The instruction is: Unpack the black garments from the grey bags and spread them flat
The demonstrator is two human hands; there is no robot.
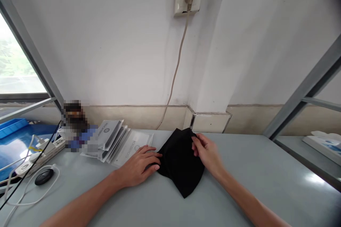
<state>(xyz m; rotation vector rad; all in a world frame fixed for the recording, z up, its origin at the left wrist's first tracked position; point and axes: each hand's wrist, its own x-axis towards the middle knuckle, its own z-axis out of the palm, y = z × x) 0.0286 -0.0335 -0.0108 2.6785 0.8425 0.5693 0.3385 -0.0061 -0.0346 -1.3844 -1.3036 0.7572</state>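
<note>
Handling black cloth [182,163] on the table [266,170]: your left hand [141,166], fingers spread, best laid lightly at its left edge; your right hand [206,150], pinching its upper right corner, best kept gentle

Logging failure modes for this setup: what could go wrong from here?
1. The right hand pinches the black cloth near its upper corner, while the left hand is only at its left edge; the cloth could shift or crease.
2. The left hand is right beside the plastic bags; a sideways move might push them.
3. A white cable lies loose left of the left forearm; a wide sweep could snag it.
</note>
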